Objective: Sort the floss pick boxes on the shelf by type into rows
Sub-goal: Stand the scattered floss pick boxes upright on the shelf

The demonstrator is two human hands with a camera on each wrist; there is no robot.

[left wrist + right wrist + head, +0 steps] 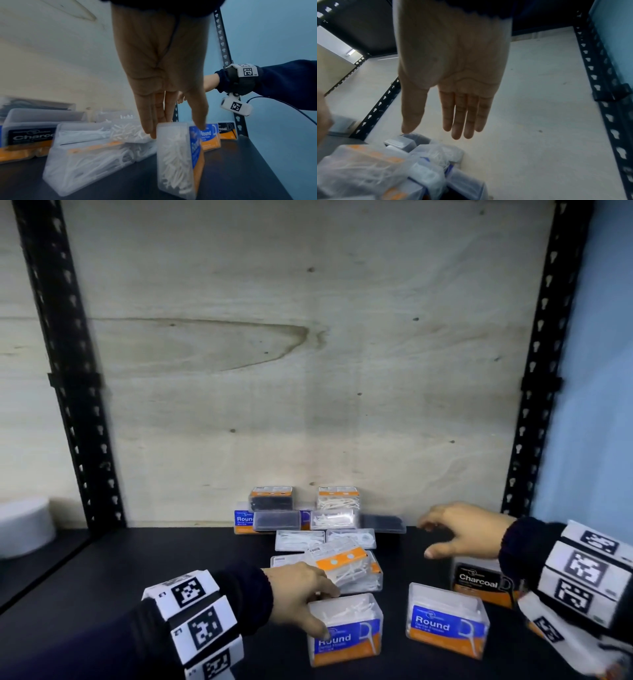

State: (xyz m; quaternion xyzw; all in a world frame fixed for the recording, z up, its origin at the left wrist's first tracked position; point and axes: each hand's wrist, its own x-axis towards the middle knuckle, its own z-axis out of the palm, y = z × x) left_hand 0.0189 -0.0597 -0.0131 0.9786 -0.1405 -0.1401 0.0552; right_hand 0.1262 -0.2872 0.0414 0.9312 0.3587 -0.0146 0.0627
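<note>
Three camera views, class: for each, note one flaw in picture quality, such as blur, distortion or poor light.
Head view: the straight black shelf uprights bow outward, and the bare right hand is smeared. Left wrist view: the clear plastic Round floss pick box between the left hand's fingers is soft. Right wrist view: the palm is dim against the pale wooden back panel.

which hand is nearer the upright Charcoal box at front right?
Right. The right hand hovers open just above and behind the Charcoal box, not touching it. The left hand is off to the left, gripping a Round box.
</note>
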